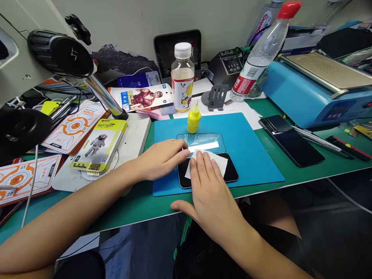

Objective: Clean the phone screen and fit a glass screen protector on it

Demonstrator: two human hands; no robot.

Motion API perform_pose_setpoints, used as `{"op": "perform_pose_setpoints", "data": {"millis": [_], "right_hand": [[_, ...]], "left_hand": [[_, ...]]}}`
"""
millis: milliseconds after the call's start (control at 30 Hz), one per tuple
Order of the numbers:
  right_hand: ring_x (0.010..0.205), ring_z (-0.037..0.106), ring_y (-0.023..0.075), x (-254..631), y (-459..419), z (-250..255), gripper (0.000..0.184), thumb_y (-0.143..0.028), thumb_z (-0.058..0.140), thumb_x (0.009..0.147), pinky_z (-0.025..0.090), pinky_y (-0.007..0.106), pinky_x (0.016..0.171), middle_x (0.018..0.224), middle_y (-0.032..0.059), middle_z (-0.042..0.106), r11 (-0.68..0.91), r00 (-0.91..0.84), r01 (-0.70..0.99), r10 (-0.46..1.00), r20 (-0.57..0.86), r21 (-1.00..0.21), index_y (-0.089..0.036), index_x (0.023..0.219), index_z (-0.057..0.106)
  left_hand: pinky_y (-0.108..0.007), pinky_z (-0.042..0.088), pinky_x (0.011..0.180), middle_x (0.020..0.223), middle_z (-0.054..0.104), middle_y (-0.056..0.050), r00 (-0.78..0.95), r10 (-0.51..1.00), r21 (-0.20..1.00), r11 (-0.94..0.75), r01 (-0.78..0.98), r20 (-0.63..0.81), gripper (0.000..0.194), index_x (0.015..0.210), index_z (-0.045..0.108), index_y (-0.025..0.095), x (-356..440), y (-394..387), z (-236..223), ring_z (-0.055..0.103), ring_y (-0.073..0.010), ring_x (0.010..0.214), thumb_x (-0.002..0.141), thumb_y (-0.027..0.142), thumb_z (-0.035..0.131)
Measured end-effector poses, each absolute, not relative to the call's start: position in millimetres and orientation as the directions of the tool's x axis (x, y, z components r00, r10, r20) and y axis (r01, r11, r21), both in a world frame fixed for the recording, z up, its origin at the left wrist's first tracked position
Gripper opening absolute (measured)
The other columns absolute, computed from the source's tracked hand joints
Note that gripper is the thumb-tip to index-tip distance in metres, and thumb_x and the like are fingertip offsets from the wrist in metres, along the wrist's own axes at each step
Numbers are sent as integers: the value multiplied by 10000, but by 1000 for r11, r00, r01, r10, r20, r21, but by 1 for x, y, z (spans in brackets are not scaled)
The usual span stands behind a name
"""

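Note:
A black smartphone (232, 170) lies flat on a blue mat (255, 162), screen up. My left hand (164, 157) is at its upper left corner, fingers curled and thumb against the edge; the exact contact is partly hidden. With fingers stretched out and lying flat, my right hand (212, 193) presses a white wipe (222, 162) on the screen. Just behind the phone, a clear glass sheet with a dark border (203, 142) rests on the mat. A small yellow dropper bottle (193, 121) stands upright beyond it.
Behind the mat stand a drink bottle (182, 83) and a tilted red-capped bottle (252, 69). A blue heating-plate machine (308, 97) is at right, near another black phone (293, 143) and tweezers (322, 143). A yellow battery box (101, 145) and a metal stand pole (104, 97) are at left.

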State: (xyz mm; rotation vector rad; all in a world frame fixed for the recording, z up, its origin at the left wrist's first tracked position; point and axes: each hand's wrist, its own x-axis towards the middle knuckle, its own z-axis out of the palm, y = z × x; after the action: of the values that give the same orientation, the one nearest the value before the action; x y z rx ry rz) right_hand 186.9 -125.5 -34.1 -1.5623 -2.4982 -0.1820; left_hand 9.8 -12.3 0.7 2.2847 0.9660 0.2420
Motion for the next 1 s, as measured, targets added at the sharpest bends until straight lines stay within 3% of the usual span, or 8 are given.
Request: {"op": "perform_pose_setpoints", "data": {"millis": [200,433,633,833,1000], "right_hand": [[1513,341,468,175,-133,-39,1242,-892,431,803,366,550,1216,1609,358,334,516,-495,856,836,238,-34,111,1534,376],[1556,275,423,182,-135,-45,1110,-794,510,876,320,531,1242,1659,305,287,568,-543,821,809,226,-59,55,1571,344],[1554,285,417,184,-135,-44,1083,-799,495,875,344,536,1228,1656,289,313,559,-528,825,815,239,-83,30,1563,381],[1557,314,341,189,-131,-40,1026,-778,508,887,339,472,1248,1668,204,343,591,-559,799,797,228,-109,-17,1567,403],[1556,322,319,196,-135,-38,996,-754,510,905,342,461,1247,1667,186,356,615,-586,782,782,212,-105,-33,1580,382]], "left_hand": [[-375,397,750,841,551,-13,684,726,592,-521,615,-72,307,877,409,236,11,-12,-2,508,-216,782,1080,425,278],[-374,388,751,839,535,-13,697,714,576,-545,610,-61,259,875,394,237,11,-11,-2,498,-216,790,1067,379,295],[-375,389,751,851,538,-16,708,704,565,-561,605,-59,261,880,403,234,11,-10,-2,499,-216,793,1066,377,288],[-378,398,750,843,548,-24,716,696,550,-578,603,-53,273,867,404,233,11,-10,-2,509,-219,795,1064,370,273],[-376,400,751,845,552,-26,718,694,548,-582,600,-49,278,863,403,234,11,-10,-2,515,-221,801,1064,371,269]]}}
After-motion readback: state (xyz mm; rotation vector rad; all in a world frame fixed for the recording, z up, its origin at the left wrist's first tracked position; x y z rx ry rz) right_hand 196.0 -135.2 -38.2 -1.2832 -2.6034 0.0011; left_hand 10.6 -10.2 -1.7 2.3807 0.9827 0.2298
